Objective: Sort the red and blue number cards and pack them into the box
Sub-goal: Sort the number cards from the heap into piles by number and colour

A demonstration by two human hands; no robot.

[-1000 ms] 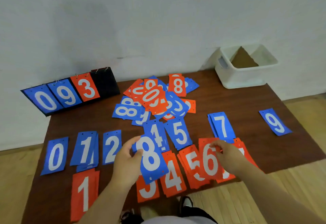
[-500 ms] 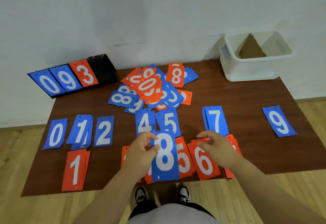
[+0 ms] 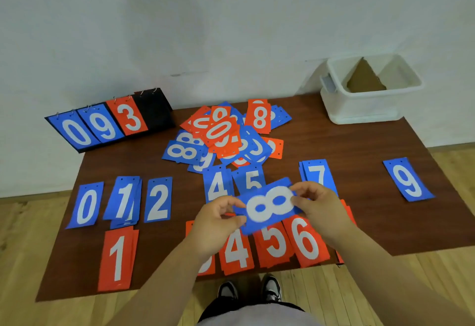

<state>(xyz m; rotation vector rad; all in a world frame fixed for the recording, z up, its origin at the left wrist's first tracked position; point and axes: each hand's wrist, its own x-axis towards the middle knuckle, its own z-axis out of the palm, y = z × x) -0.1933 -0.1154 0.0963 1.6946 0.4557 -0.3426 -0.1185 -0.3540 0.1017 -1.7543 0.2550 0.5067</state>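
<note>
Blue 8 card [image 3: 268, 206] held sideways above table [image 3: 359, 192], between both hands. Left hand [image 3: 213, 225] pinches its left end, thumb over forefinger. Right hand [image 3: 321, 210] pinches right end, fingers curled. Red 4, 5, 6 cards [image 3: 277, 246] lie just below fingers.

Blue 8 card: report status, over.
Left hand and right hand pinch blue 8 card, sideways over red 5. Gap on table between blue 7 and blue 9. Nothing in the way.
</note>
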